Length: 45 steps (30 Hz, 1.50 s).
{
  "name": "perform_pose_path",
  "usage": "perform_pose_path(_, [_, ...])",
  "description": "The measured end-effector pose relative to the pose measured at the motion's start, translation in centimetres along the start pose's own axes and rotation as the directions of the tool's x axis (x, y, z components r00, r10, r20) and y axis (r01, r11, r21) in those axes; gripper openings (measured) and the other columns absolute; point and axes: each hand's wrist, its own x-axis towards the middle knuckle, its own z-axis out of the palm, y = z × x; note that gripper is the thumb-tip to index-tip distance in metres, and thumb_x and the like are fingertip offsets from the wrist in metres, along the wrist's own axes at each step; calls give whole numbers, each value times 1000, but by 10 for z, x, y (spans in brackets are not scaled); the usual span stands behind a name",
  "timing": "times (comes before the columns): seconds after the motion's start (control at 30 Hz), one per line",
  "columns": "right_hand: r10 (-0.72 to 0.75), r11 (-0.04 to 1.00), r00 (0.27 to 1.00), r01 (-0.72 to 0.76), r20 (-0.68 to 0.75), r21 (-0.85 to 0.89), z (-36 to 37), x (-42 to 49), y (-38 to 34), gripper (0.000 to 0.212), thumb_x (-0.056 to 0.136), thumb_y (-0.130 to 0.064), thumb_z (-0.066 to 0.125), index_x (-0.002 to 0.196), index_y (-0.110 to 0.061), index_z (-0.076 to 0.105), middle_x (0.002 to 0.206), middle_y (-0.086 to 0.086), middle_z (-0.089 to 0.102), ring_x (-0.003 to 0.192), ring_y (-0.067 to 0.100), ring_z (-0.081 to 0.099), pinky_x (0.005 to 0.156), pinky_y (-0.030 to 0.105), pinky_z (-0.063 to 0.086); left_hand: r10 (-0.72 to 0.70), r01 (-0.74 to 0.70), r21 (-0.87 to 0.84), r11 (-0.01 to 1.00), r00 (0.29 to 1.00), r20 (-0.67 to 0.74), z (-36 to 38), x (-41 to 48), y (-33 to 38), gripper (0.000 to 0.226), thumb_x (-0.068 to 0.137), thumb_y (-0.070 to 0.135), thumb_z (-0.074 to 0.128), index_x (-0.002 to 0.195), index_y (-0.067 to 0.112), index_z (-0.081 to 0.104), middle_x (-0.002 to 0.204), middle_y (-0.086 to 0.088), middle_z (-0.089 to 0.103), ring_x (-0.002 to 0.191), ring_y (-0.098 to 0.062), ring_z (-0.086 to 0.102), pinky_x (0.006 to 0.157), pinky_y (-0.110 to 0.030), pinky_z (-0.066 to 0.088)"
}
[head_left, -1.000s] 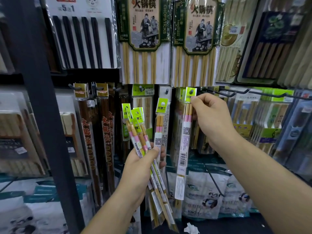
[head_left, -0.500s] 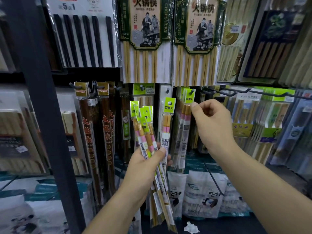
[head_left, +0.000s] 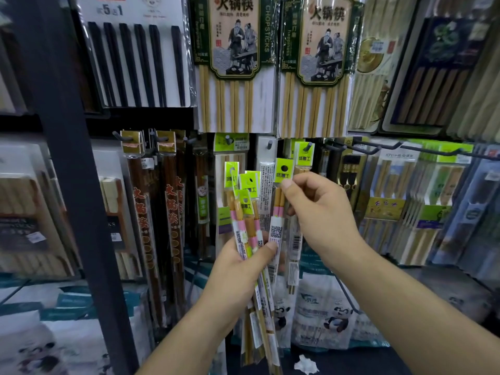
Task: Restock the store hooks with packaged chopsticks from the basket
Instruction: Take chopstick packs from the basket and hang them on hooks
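Note:
My left hand (head_left: 240, 269) grips a fan of several slim chopstick packs (head_left: 247, 212) with lime-green header cards and pink-and-white bands. It holds them upright in front of the middle hooks. My right hand (head_left: 322, 212) pinches the top of the rightmost pack (head_left: 283, 171) in that fan, just under its green header. Another pack of the same kind (head_left: 304, 156) hangs on a black hook (head_left: 307, 146) right above my right thumb. The basket is not in view.
Big bamboo chopstick packs (head_left: 234, 63) hang above. Dark wooden chopsticks (head_left: 140, 207) hang to the left, beside a dark shelf post (head_left: 70, 158). Long black hooks (head_left: 378, 148) stick out at the right over boxed chopsticks. Panda-print bags (head_left: 324, 312) lie below.
My right hand has let go of the pack now hanging on the hook and come down-left to the fan. My left hand has raised the fan towards it.

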Motion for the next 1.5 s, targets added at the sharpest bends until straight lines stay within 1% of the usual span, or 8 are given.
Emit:
perform_pose_path(0.13, [69,995,993,-62,-101,72,-9,12,-7,29,103,-25,56,79,-18,69,68,9,63,61,8,56,56,19,47,-19,20,26,999,999,-36,-6,2,-1,13,96,22,70,88,32,74,84,12,74,84,-3,70,79,-24,49])
perform_pose_path(0.33, [52,998,980,-46,-191,40,-20,32,-9,32,103,-29,57,82,-7,68,73,18,59,68,19,55,69,36,51,-51,51,-76,996,999,8,-10,2,3,5,99,12,64,97,13,69,73,-5,62,66,-17,63,64,-27,56])
perform_pose_path(0.6, [78,997,976,-74,-204,29,-19,34,-3,32,101,-29,58,81,-6,68,82,25,62,69,20,56,75,40,55,-34,38,-115,993,999,41,-9,0,7,5,99,8,63,103,7,65,74,-6,60,67,-18,62,64,-27,57])
perform_pose_path(0.8, [69,997,978,-74,-198,-16,-18,32,3,30,101,-30,59,81,-13,72,77,15,67,64,11,57,65,26,52,7,-3,-93,996,999,44,-9,1,4,6,98,9,65,104,9,65,77,-8,61,67,-19,63,63,-23,56])
perform_pose_path(0.97, [61,996,965,-75,-256,-42,-19,29,9,26,97,-33,67,76,-20,72,60,-10,65,56,-1,56,58,14,48,32,-24,-106,994,996,78,-10,3,-1,16,96,9,69,109,12,62,80,-6,63,70,-19,66,66,-29,59])
perform_pose_path(1.1, [44,994,945,-74,-323,-80,-19,18,10,26,93,-40,69,78,-20,63,58,-20,58,57,-3,52,60,19,43,41,-27,-108,994,992,123,-12,3,0,19,94,6,70,110,13,61,83,-6,69,75,-22,72,67,-32,60])
perform_pose_path(1.3, [85,996,995,-83,54,-35,0,-9,1,12,91,-38,72,85,-26,73,80,-8,72,73,4,65,64,12,51,86,-72,-81,994,980,178,-8,0,4,26,96,5,67,118,13,57,82,1,73,76,-22,74,64,-28,59])
perform_pose_path(1.5, [76,997,993,-75,93,-6,4,-11,1,16,95,-29,68,81,-24,73,67,-9,63,61,0,55,59,15,48,111,-99,-65,993,971,209,-7,1,1,30,96,16,66,125,17,58,96,-3,76,88,-26,77,70,-29,60])
